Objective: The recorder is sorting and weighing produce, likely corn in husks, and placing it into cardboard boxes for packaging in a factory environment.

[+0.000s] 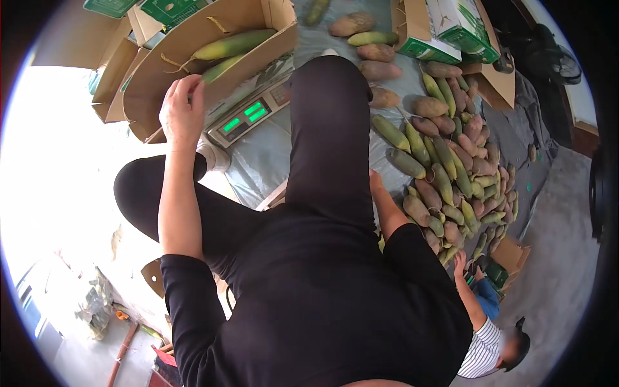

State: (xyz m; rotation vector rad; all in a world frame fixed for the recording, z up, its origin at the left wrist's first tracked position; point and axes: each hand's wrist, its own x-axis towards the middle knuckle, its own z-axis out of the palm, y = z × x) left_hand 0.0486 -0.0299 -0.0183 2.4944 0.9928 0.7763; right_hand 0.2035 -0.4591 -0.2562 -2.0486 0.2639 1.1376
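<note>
Beside the near-left edge of the sheet [258,164], between the person's bent legs [329,116] and the pile, little of the right hand [375,181] shows: the leg covers most of it, so whether its fingers are apart or closed, and on what, I cannot tell.

Farther off on the left, the left hand [182,111] is at the near-left corner of the box [274,48]. Its fingers and thumb are curled, with a small gap between them; no radish is seen in the grasp, and I cannot tell whether they press on the rim. Two green radishes [235,45] lie along the inside of the box, their thin root ends toward that hand. The scale [235,133], display lit, sticks out from under the near side of the box, which seems to rest on it.

The step in hand looks like filling and weighing the box; the next move would call for freeing the left hand from the corner or steadying the rim, and a full-hand grip on another radish.

Beyond, the pile [443,184], green and reddish, covers the sheet's right side, near a co-worker [480,355]. Green-and-white cartons [474,44] stand at its far edge.
</note>
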